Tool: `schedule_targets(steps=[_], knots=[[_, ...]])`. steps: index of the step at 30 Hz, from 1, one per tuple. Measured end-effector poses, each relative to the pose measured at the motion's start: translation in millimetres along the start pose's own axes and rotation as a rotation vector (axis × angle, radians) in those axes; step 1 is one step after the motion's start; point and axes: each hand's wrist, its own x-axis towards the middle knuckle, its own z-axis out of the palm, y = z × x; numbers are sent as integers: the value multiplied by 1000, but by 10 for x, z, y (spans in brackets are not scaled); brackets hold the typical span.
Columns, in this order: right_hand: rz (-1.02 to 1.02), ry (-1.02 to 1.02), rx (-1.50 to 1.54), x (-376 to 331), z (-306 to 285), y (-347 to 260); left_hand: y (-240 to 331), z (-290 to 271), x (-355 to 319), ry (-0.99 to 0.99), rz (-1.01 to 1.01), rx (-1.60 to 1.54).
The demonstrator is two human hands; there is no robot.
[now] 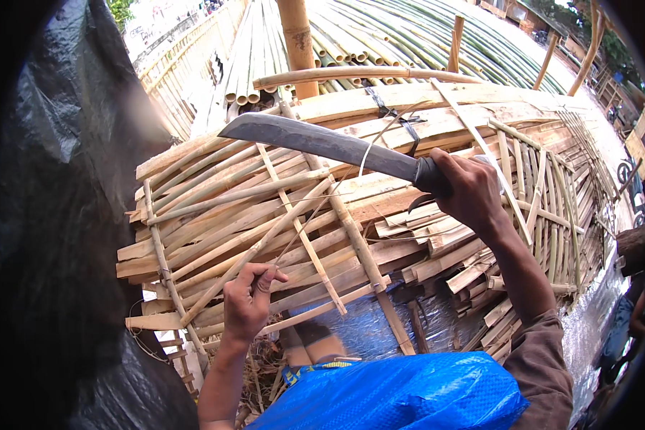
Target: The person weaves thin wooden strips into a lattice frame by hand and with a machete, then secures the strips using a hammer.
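A black plastic sheet (57, 215) hangs down the left side, just beside the left end of a pile of pale split slats (383, 204); over that end lies a bamboo lattice (265, 244), made of long strips crossed by shorter ones and a diagonal, its near corner reaching past the pile's near edge; above the lattice's near part is the left hand (245, 297), its fingers curled and its thumb and forefinger pressed together, pinching a thin strand (299, 231) that slants up toward a crossing of the strips.

Behind the pile's far edge stands a thick bamboo post (298, 43); in front of it a machete (322, 145) is held above the pile's far half, its blade tip pointing left and its dark handle to the right; green bamboo poles (423, 43) lie in rows beyond; a blue sheet (401, 394) covers the person's lap at the near edge.

The right hand (469, 188) is closed around the machete's handle; farther right, a second lattice (540, 193) lies over the pile's right end.
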Motion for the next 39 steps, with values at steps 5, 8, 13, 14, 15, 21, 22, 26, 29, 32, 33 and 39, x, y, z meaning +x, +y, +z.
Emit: schedule_targets(steps=[5, 8, 13, 14, 15, 21, 22, 26, 29, 32, 33, 39], knots=[[33, 10, -44, 15, -65, 95, -78, -73, 36, 24, -21, -31], [55, -16, -73, 5, -69, 207, -49, -120, 76, 23, -49, -6], [37, -33, -91, 37, -66, 282, -154, -194, 106, 10, -38, 38], [56, -23, -88, 53, -68, 302, -194, -227, 118, 6, -45, 59], [75, -13, -85, 78, -78, 327, -238, -259, 120, 25, -71, 41], [479, -19, -33, 118, -51, 1014, -642, -542, 75, 56, -300, -266], [582, -18, 48, 56, -41, 1163, -632, -526, 114, 34, -322, -292], [1188, -20, 949, -80, 61, 1146, -694, -408, 128, 38, -324, -466], [1295, -24, 1223, -259, 132, 977, -629, -350, 130, 14, -366, -535], [1232, -42, 1281, -306, 217, 653, -582, -300, 150, 4, -402, -528], [1190, -35, 1288, -285, 292, 523, -544, -306, 140, 0, -417, -517], [934, -91, 1345, 128, 560, -149, -443, -235, 135, -54, -446, -603]])
